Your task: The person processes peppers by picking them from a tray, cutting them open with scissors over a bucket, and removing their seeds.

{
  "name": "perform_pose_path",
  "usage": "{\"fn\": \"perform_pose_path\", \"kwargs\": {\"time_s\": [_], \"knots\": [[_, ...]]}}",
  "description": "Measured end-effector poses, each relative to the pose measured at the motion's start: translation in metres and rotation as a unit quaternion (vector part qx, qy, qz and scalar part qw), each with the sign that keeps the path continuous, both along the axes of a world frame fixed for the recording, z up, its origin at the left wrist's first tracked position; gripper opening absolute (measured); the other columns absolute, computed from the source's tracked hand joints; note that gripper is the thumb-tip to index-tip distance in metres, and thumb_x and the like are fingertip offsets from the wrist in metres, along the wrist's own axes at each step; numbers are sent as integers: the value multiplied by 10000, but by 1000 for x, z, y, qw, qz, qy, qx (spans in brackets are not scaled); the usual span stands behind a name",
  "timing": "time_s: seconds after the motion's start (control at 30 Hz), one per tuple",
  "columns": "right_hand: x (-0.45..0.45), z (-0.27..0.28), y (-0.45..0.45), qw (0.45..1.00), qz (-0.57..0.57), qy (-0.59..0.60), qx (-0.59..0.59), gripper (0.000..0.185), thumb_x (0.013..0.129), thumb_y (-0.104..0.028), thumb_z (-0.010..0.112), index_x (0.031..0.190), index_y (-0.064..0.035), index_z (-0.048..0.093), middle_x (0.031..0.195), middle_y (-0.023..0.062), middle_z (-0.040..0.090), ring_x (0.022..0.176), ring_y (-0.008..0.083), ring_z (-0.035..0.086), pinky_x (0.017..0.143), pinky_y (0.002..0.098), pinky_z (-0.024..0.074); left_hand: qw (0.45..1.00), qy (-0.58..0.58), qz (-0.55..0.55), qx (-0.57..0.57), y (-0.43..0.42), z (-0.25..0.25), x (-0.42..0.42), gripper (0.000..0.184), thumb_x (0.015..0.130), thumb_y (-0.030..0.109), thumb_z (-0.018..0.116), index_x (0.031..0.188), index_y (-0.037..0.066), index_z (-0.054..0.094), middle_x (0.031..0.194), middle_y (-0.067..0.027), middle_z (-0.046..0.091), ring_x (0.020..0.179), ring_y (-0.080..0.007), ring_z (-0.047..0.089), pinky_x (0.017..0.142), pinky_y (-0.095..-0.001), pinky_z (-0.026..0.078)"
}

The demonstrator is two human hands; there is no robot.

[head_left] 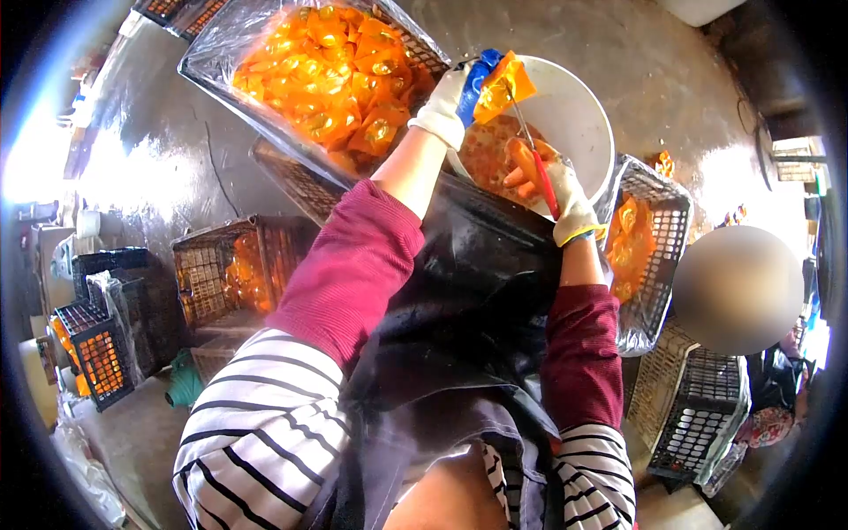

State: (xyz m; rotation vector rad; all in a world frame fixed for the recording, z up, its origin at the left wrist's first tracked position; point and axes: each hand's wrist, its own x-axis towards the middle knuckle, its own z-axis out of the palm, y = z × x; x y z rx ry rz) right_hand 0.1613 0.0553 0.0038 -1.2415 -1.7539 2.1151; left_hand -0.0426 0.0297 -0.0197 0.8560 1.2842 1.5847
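My left hand (461,94), in a white and blue glove, grips an orange packet (505,88) over the rim of a white bucket (594,110). Reddish liquid with bits in it (486,150) lies in the bucket. My right hand (570,196), in a pale glove with a yellow cuff, is closed around a red-handled tool (541,181). The tool's thin metal part reaches up to the packet. Orange, finger-like shapes (523,163) show beside the right hand; whether they are part of its glove is unclear.
A plastic-lined crate (208,84) heaped with orange packets (331,75) stands at the upper left. Another lined crate (673,238) with orange packets is right of the bucket. More crates (208,274) stand at left and lower right (698,415). A blurred round patch covers something at right.
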Motion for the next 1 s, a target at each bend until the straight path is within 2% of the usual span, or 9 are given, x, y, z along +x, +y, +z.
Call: {"fn": "perform_pose_path", "kwargs": {"time_s": [0.07, 0.1, 0.23, 0.33, 0.47, 0.53, 0.7, 0.9, 1.0], "knots": [[1, -13, 4, 998, -13, 48, -24, 410, 918, -335, 554, 1189, -28, 547, 747, 126, 675, 498, 110, 576, 469, 176, 438, 988, -136, -19, 64, 3, -9, -6, 460, 949, 423, 456, 1199, 51, 558, 1128, -78, 628, 1037, -187, 600, 896, -283, 482], [-1, -11, 3, 999, -20, 39, -28, 404, 918, -339, 556, 1182, -33, 550, 749, 130, 676, 479, 110, 569, 459, 176, 433, 932, -353, -62, 53, 2, -1, -6, 420, 964, 305, 472, 1290, 39, 472, 1227, -85, 569, 1130, -183, 546, 972, -302, 438], [-7, -3, 0, 996, -54, 33, -64, 387, 918, -360, 553, 1151, -51, 563, 743, 143, 680, 416, 116, 546, 427, 180, 422, 994, -72, -85, 5, -13, 17, 9, 537, 876, 188, 629, 1339, 28, 410, 1215, -69, 550, 1106, -168, 550, 976, -270, 447], [-5, -8, 2, 991, -60, 41, -109, 363, 918, -352, 559, 1125, -54, 570, 804, 143, 681, 491, 122, 583, 475, 188, 456, 973, 231, -21, -17, -10, 6, 8, 459, 852, 134, 631, 1273, 21, 483, 1196, -88, 579, 1052, -152, 580, 886, -211, 479], [-9, -49, 3, 981, -88, 174, -5, 295, 915, -297, 582, 1075, -49, 579, 930, 95, 658, 720, 123, 623, 619, 214, 503, 997, -35, 30, -65, -11, 12, 15, 338, 910, 183, 523, 1170, -32, 545, 1011, -132, 643, 859, -200, 652, 734, -278, 530], [-4, -80, 23, 982, -13, 46, 185, 278, 895, -263, 622, 1050, -37, 577, 940, 37, 615, 819, 115, 594, 685, 230, 496, 988, -139, 20, -57, -12, 8, 13, 315, 925, 198, 485, 1115, -39, 568, 959, -145, 655, 773, -223, 672, 685, -285, 536], [-8, -65, 17, 987, -41, 25, 155, 434, 844, -385, 649, 1109, -54, 555, 862, 105, 634, 753, 184, 622, 681, 332, 485, 983, 102, 13, -151, -11, 10, 15, 292, 928, 219, 475, 998, -34, 602, 808, -129, 647, 698, -205, 668, 597, -275, 533], [-7, -34, 4, 993, -98, 40, 46, 333, 864, -290, 654, 1109, -86, 557, 825, 92, 635, 609, 146, 609, 532, 276, 468, 986, -65, 44, -144, -15, 25, 21, 275, 910, 205, 493, 978, -38, 603, 798, -135, 645, 623, -194, 635, 566, -267, 523], [-13, -55, 8, 977, -65, 63, 194, 322, 875, -266, 641, 1126, -84, 553, 828, 82, 634, 595, 143, 611, 465, 243, 449, 979, -53, -65, -188, -9, 6, 10, 264, 908, 198, 487, 987, -29, 596, 783, -138, 640, 603, -193, 624, 533, -267, 510]]}}
